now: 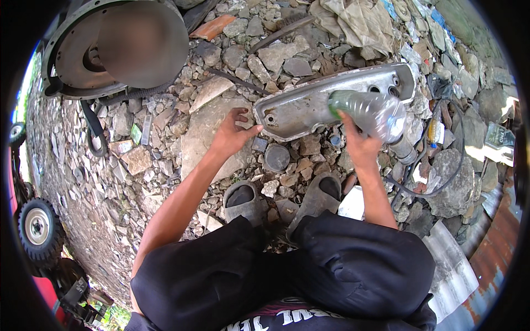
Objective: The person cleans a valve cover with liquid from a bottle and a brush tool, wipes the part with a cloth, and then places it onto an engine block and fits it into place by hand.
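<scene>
A long, shallow silver metal cover (309, 110), which looks like an engine valve cover, lies hollow side up on the rubble in front of me. Round holes show at both its ends. My right hand (361, 148) is closed round a clear plastic bottle (367, 110), tilted over the cover's right part; its left end looks green. My left hand (233, 133) is open at the cover's left corner, fingers apart and thumb tip at the rim; whether it touches I cannot tell.
A large round metal housing (66, 66) stands at the far left, partly blurred. Below the cover sits a dark round cap (277, 158). Black cable (436, 193) loops at the right near corrugated sheets (450, 265). Broken stones lie all round my sandals (243, 201). A wheel (38, 227) shows at left.
</scene>
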The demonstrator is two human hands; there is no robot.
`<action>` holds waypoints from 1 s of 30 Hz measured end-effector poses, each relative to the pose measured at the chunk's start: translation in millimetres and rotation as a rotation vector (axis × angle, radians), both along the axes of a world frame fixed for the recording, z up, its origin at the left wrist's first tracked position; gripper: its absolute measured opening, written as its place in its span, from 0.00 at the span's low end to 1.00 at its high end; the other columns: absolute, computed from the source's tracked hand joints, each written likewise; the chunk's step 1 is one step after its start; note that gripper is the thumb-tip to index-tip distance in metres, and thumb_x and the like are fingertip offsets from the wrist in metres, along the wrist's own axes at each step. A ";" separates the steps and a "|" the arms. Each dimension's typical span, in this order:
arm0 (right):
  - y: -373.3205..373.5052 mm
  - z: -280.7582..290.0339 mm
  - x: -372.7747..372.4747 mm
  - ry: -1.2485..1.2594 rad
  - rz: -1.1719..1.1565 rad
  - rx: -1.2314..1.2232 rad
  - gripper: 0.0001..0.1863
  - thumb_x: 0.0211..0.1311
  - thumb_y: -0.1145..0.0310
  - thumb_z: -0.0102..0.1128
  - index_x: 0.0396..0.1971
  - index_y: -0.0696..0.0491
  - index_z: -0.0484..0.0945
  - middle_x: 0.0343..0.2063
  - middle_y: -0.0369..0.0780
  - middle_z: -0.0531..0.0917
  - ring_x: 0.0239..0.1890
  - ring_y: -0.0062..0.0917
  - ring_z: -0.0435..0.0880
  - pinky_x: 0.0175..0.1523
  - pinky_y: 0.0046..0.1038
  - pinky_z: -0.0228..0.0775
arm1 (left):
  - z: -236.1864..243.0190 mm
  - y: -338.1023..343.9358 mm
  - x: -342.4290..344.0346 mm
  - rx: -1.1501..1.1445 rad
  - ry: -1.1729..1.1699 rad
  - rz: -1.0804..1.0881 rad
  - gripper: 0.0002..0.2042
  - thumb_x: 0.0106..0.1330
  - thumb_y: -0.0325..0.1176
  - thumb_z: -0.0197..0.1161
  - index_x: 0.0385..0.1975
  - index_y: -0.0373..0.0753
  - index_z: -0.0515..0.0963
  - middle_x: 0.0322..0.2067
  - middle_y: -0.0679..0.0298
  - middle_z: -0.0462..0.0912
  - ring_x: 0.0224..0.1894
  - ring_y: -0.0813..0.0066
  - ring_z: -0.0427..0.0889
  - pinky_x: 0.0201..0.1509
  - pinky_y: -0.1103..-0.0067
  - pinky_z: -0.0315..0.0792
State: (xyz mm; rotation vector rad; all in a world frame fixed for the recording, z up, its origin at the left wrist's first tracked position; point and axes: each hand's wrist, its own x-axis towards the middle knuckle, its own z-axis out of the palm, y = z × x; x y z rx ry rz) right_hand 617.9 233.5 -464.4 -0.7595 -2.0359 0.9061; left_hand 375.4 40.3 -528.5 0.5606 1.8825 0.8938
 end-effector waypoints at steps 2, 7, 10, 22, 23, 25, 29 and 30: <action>18.3 4.1 15.6 -0.261 -0.088 0.438 0.27 0.56 0.76 0.72 0.54 0.63 0.69 0.41 0.43 0.83 0.41 0.25 0.83 0.47 0.27 0.76 | 0.1 0.0 -0.8 0.005 0.004 0.000 0.39 0.55 0.47 0.75 0.61 0.32 0.64 0.49 0.54 0.74 0.38 0.70 0.81 0.41 0.74 0.75; 17.9 15.0 19.7 -0.080 -0.184 -0.026 0.25 0.57 0.76 0.71 0.53 0.63 0.71 0.39 0.42 0.83 0.40 0.23 0.82 0.47 0.26 0.74 | -5.9 -0.9 -4.4 0.015 0.002 -0.023 0.39 0.55 0.47 0.76 0.61 0.33 0.64 0.49 0.54 0.73 0.38 0.70 0.81 0.42 0.74 0.75; 13.6 10.1 12.6 0.076 -0.188 -0.252 0.26 0.58 0.77 0.70 0.55 0.62 0.68 0.42 0.41 0.82 0.42 0.23 0.80 0.50 0.26 0.72 | -6.1 0.4 -4.5 0.010 0.000 -0.023 0.39 0.55 0.47 0.76 0.61 0.33 0.64 0.49 0.53 0.73 0.38 0.69 0.81 0.42 0.74 0.75; 14.9 27.3 0.6 0.362 -0.352 -0.732 0.20 0.62 0.57 0.68 0.45 0.56 0.74 0.33 0.33 0.79 0.21 0.12 0.68 0.25 0.15 0.60 | 0.7 2.9 -0.8 0.008 0.000 -0.032 0.38 0.56 0.47 0.74 0.61 0.33 0.64 0.49 0.54 0.73 0.39 0.70 0.81 0.40 0.75 0.75; 27.9 26.5 12.2 0.464 -0.380 -0.852 0.20 0.63 0.56 0.67 0.43 0.55 0.74 0.31 0.33 0.78 0.18 0.11 0.64 0.23 0.16 0.56 | 2.8 2.0 -1.2 0.014 0.041 -0.050 0.38 0.56 0.46 0.74 0.62 0.33 0.64 0.49 0.55 0.73 0.38 0.71 0.80 0.40 0.75 0.75; 40.9 28.4 31.0 0.625 -0.391 -1.025 0.20 0.64 0.52 0.64 0.42 0.54 0.74 0.28 0.32 0.77 0.15 0.11 0.59 0.21 0.16 0.52 | 6.0 -0.9 -2.1 0.024 0.122 -0.090 0.36 0.57 0.43 0.74 0.62 0.34 0.63 0.50 0.57 0.72 0.38 0.73 0.79 0.40 0.76 0.75; 44.8 34.9 71.4 0.798 -0.363 -1.240 0.24 0.70 0.47 0.47 0.45 0.55 0.74 0.35 0.38 0.80 0.14 0.14 0.58 0.21 0.18 0.50 | -4.6 -2.7 2.8 0.273 0.235 -0.097 0.33 0.58 0.40 0.72 0.61 0.36 0.66 0.50 0.56 0.74 0.38 0.71 0.78 0.40 0.74 0.75; 43.8 35.7 77.3 0.847 -0.355 -1.311 0.24 0.71 0.48 0.44 0.46 0.56 0.74 0.38 0.40 0.81 0.14 0.14 0.58 0.21 0.18 0.51 | -5.1 -0.5 4.3 0.299 0.237 -0.080 0.32 0.59 0.39 0.71 0.61 0.36 0.66 0.50 0.57 0.74 0.38 0.72 0.77 0.40 0.75 0.74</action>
